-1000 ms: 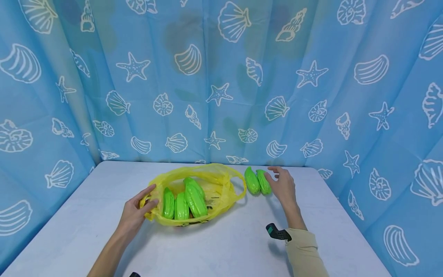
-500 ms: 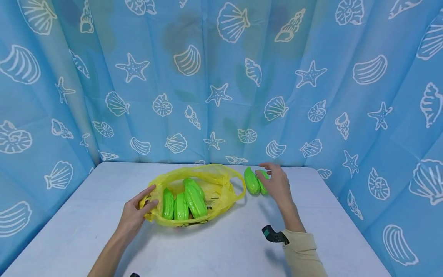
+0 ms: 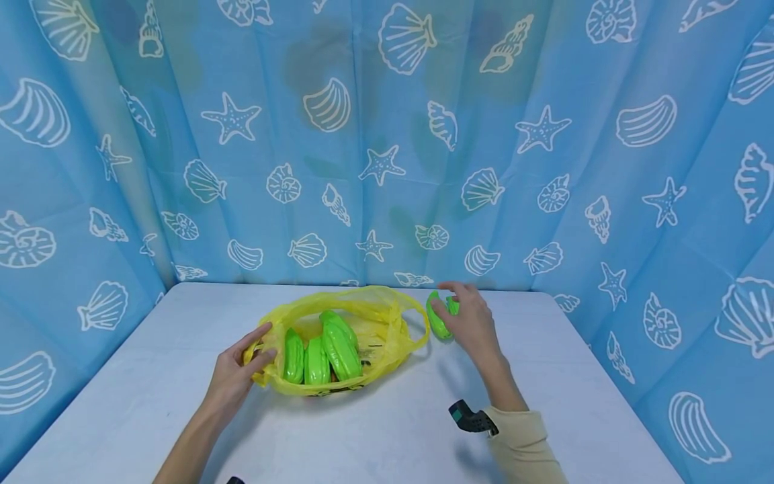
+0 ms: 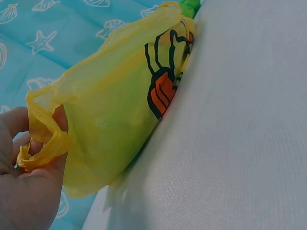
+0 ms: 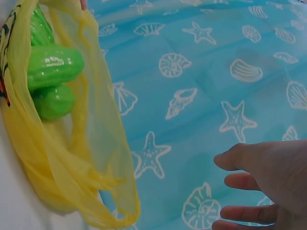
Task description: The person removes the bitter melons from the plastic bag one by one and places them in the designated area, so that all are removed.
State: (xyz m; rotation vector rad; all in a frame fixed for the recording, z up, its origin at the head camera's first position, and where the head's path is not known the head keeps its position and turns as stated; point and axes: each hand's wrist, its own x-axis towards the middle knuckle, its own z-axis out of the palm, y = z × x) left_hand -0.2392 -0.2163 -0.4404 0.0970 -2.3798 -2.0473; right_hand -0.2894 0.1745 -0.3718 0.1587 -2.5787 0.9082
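A yellow plastic bag [image 3: 390, 339] lies with its mouth spread on the white table. Inside are several glossy green, ridged, cucumber-shaped pieces [image 3: 341, 349]. My left hand [image 3: 237, 366] grips the bag's left side; the left wrist view shows its fingers curled through and around the handle loop [image 4: 48, 143]. Two more green pieces lie on the table right of the bag: one [image 3: 438, 321] shows well, the other [image 3: 453, 305] is mostly covered by my right hand [image 3: 474, 326]. In the right wrist view that hand's fingers are extended and apart, holding nothing.
The white table [image 3: 363, 437] ends at the back against a blue curtain [image 3: 387, 222] with white shell and starfish prints. The bag's right handle loop [image 3: 423, 329] reaches close to the loose green pieces. A black device [image 3: 471, 420] sits on the right wrist.
My right hand has moved left, across the loose green pieces, and now covers most of the right one. My left hand and the bag have stayed put.
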